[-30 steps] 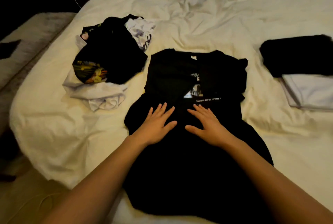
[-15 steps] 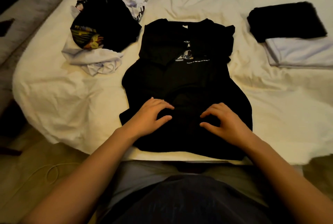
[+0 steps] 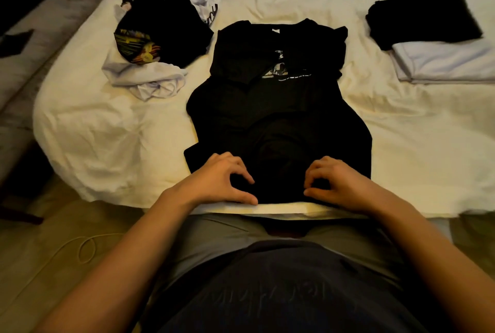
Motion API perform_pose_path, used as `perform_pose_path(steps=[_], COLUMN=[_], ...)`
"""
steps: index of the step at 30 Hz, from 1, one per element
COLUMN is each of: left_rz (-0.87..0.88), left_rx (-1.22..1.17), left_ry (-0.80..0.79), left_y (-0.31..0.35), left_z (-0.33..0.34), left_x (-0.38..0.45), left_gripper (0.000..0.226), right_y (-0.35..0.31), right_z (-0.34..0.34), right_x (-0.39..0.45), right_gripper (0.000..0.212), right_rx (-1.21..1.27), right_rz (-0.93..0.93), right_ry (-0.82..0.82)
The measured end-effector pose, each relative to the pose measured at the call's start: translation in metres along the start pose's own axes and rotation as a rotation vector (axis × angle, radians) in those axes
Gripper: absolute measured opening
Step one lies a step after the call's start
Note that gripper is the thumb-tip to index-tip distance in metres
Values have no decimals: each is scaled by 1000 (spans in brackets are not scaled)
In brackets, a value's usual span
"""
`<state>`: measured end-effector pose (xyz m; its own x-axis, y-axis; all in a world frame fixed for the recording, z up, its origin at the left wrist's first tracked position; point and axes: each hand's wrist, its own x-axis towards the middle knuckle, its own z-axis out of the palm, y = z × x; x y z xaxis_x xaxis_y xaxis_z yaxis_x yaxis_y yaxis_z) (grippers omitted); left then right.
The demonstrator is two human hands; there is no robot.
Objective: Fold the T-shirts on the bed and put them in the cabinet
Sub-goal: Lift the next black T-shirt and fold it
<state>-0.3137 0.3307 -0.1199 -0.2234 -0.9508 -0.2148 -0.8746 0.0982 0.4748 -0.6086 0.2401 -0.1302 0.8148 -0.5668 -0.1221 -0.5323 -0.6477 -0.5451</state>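
A black T-shirt (image 3: 278, 107) with a small white print lies flat on the white bed (image 3: 115, 131), its sides folded in and its hem at the near edge. My left hand (image 3: 225, 180) pinches the hem on the left with curled fingers and thumb. At the hem's right part my right hand (image 3: 334, 182) pinches the cloth the same way. An unfolded pile of black and white T-shirts (image 3: 160, 40) lies at the back left. Two folded shirts, a black one (image 3: 423, 19) and a white one (image 3: 444, 62), sit at the right.
The bed's near edge runs just in front of my body. A grey bench or mattress (image 3: 40, 46) stands left of the bed. A thin cable (image 3: 85, 249) lies looped on the floor at the lower left. Rumpled sheet covers the far part of the bed.
My hands slid down the black shirt from its middle to the hem, and the fingers curled from flat to pinching the cloth. My view drew back from the bed.
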Motion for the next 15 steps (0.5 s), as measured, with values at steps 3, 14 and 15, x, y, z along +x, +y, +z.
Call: perform_pose_path(steps=[3,14,15], left_rz=[-8,-124,-135], left_rx=[11,-301,-283], left_ry=[-35,-92,-51], left_y=[-1,-3,-4], left_z=[0,-50,-56], left_x=[-2,26,34], left_gripper=[46,6,6], right_y=[-3,-3,-1], right_z=[-3,-48,-54], right_x=[-1,28,35], right_gripper=[9,7,7], right_rx=[57,394,381], right_rz=[66,196,219], right_ry=[4,109,133])
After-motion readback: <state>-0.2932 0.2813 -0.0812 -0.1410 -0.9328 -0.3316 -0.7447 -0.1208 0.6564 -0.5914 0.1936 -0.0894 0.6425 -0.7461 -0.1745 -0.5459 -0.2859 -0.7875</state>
